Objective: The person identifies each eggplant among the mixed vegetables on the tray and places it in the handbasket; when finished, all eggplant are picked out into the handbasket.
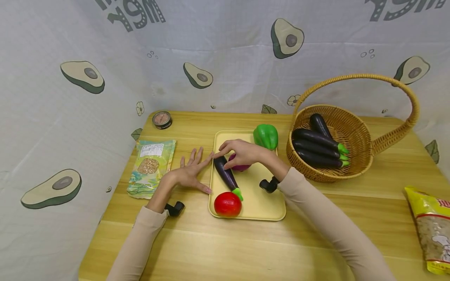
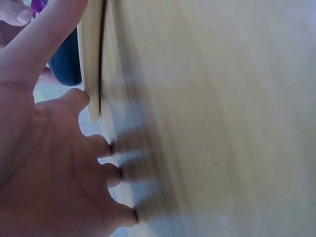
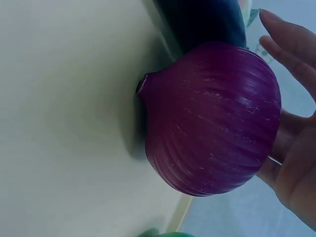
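My left hand point(image 1: 188, 175) is spread beside the tray's left side, index finger and thumb by its rim. Several of its fingertips touch the table in the left wrist view. My right hand point(image 1: 242, 151) hovers over the cream tray point(image 1: 261, 195), fingers loosely bent around the far end of an eggplant point(image 1: 226, 173). In the right wrist view a small gap shows between the fingertips and that eggplant point(image 3: 202, 22). A purple onion point(image 3: 212, 123) lies against the eggplant, partly under the hand. At the tray's near left corner sits a red tomato-like piece point(image 1: 227, 205), touching the eggplant's green stem.
A green bell pepper point(image 1: 265, 136) sits at the tray's far right corner. Right of it stands a wicker basket point(image 1: 358, 156) with several eggplants and a tall handle. A yellow-green bag point(image 1: 149, 168) and a tin point(image 1: 162, 120) are at left, another bag point(image 1: 434, 230) far right.
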Available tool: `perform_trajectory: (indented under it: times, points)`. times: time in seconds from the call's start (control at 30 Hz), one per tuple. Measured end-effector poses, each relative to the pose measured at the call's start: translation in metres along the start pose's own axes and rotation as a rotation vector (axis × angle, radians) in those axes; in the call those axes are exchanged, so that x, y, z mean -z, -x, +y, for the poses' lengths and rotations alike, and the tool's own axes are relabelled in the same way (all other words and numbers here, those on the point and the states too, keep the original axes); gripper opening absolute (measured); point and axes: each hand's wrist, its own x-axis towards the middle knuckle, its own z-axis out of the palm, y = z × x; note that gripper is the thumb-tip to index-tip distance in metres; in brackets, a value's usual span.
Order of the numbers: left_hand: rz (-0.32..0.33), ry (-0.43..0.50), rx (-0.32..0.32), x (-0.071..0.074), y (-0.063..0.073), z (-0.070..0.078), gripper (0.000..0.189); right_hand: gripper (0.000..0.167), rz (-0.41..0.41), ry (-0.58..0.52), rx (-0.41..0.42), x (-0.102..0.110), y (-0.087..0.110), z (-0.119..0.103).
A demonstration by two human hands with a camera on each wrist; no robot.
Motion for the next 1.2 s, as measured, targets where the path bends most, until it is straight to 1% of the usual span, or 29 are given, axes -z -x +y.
perform_trajectory:
  times: [0.2, 0.3, 0.47, 0.77, 0.9, 1.03, 1.2]
  points:
    - [-0.001, 0.001, -0.002, 0.001, 0.001, 0.001, 0.126, 0.047, 0.013, -0.038, -0.025, -0.002, -0.004, 0.000]
    - [-0.003, 0.001, 0.000, 0.001, 0.002, 0.001, 0.125, 0.045, 0.017, -0.035, -0.032, -0.005, -0.007, 0.000]
    - [-0.004, -0.002, -0.002, 0.002, 0.003, 0.000, 0.125, 0.044, 0.004, -0.032, -0.060, -0.009, -0.011, -0.001]
    - [-0.002, -0.001, -0.009, 0.001, 0.002, 0.001, 0.125, 0.044, -0.031, -0.025, -0.124, -0.009, -0.015, -0.004]
    - [-0.003, 0.001, -0.012, 0.001, 0.002, 0.001, 0.124, 0.043, -0.030, -0.034, -0.120, -0.009, -0.015, -0.002]
    - [-0.007, 0.006, -0.007, 0.001, 0.002, 0.002, 0.124, 0.044, -0.017, -0.083, -0.118, -0.008, -0.013, 0.000]
    - [-0.012, 0.006, 0.003, 0.001, 0.002, 0.002, 0.124, 0.044, 0.033, -0.194, -0.098, -0.001, -0.007, 0.002]
